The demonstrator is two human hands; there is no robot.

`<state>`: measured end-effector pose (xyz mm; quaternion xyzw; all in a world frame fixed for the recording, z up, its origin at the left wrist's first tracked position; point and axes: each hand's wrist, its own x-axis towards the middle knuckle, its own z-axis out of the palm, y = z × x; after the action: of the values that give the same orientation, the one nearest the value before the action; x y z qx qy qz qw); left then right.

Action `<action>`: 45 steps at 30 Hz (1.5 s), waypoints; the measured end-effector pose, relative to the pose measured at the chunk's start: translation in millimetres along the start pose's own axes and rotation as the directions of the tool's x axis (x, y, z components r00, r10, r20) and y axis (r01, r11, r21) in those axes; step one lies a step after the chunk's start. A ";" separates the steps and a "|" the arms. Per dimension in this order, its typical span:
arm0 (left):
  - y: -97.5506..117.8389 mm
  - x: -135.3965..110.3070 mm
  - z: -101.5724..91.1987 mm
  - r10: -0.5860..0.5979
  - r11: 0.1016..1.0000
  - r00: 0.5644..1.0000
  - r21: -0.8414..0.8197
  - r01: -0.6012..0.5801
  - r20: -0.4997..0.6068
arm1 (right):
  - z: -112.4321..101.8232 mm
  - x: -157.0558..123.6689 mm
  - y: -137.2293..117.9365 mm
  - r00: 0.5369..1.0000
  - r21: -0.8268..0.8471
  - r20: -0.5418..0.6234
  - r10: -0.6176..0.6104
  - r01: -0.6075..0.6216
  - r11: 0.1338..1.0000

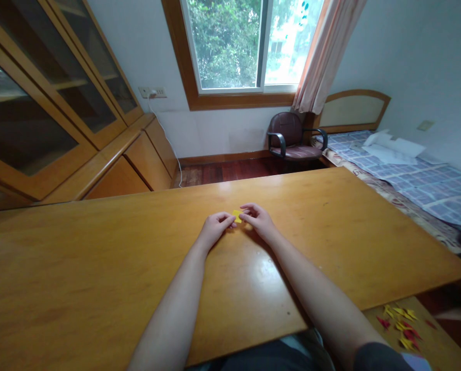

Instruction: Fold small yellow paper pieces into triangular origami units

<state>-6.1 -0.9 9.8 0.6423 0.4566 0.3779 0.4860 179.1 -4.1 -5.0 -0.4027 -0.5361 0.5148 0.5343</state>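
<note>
Looking down at a big glossy wooden worktop [99, 268] that fills most of the view, with a wall of glass-door cabinets [40, 113] up at 10 o'clock, a window [230, 46] full of green trees at 12, a pinkish curtain [323, 56] and a dark office chair [292, 136] around 1, and a bed [420, 180] with a blue patterned sheet off at 3. Down at 5 o'clock, on a lower wooden surface just past the worktop's edge, there's a scatter of small folded pieces [402, 324] in yellow and red. Both forearms reach out to the middle of the worktop. The left hand [214, 229] and right hand [258, 220] meet there, resting on the wood, and their fingers [230, 220] are closed in a pinch on a tiny yellow paper [236, 215], left hand on its 9 o'clock edge, right hand on its 3 o'clock edge. The paper sits low against the surface, dead centre, well apart from the folded pile. My worry: that top is shiny and slick, the scrap is really small, and most of it is hidden under the fingertips, so a bit of uneven pressure could let it skid, or put a crease in crooked. Can't tell how far it's folded, too small.
</note>
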 end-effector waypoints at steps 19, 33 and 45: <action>-4.2 2.6 1.0 0.032 0.999 0.995 -0.022 -0.034 -0.089 | -0.4 1.7 -4.0 0.996 0.041 -0.086 0.015 -0.012 0.999; -0.1 -0.7 0.5 0.088 0.986 0.996 0.141 -0.087 -0.002 | 0.4 0.0 1.4 1.000 -0.005 -0.014 -0.003 0.003 1.000; 3.2 -1.8 0.5 0.023 0.992 1.000 0.122 -0.025 0.011 | 0.8 0.0 -1.0 1.000 0.005 -0.002 0.004 -0.004 1.000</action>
<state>-5.5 -3.1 12.8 0.6780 0.4689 0.3521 0.4433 178.4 -4.3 -4.0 -0.4028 -0.5335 0.5169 0.5347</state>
